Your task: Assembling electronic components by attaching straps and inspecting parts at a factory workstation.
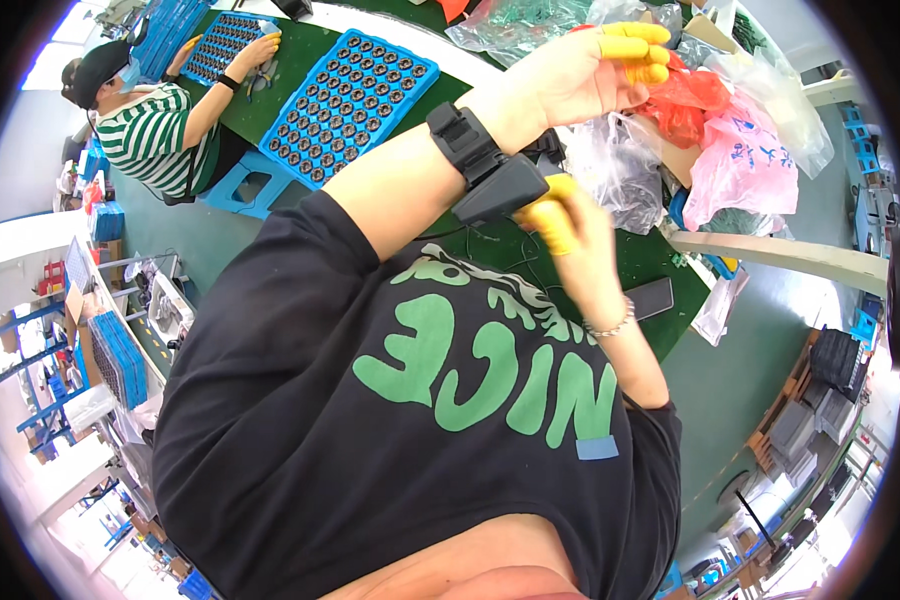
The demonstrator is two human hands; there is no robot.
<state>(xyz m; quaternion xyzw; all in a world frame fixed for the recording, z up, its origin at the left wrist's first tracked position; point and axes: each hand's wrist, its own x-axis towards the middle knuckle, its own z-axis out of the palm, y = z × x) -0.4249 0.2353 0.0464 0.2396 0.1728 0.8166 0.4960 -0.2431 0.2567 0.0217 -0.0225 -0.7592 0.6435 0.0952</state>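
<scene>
My left arm reaches across to the upper right, and my left hand (605, 75) hangs over the bench beside the plastic bags with its yellow-covered fingers stretched out, holding nothing. A black wrist device (505, 188) is strapped to this forearm by a black band (462, 140). My right hand (575, 230), also with yellow finger covers, is closed at the outer end of that device; its curled fingertips touch the device's edge and are partly hidden behind it.
A blue tray (422, 75) of small round dark parts lies on the green bench (320, 22). Red bag (685, 105), pink bag (745, 165) and clear bags are heaped at right. A phone-like dark slab (653, 298) lies nearby. A co-worker (160, 125) handles another tray (225, 45) at left, near a blue stool (250, 185).
</scene>
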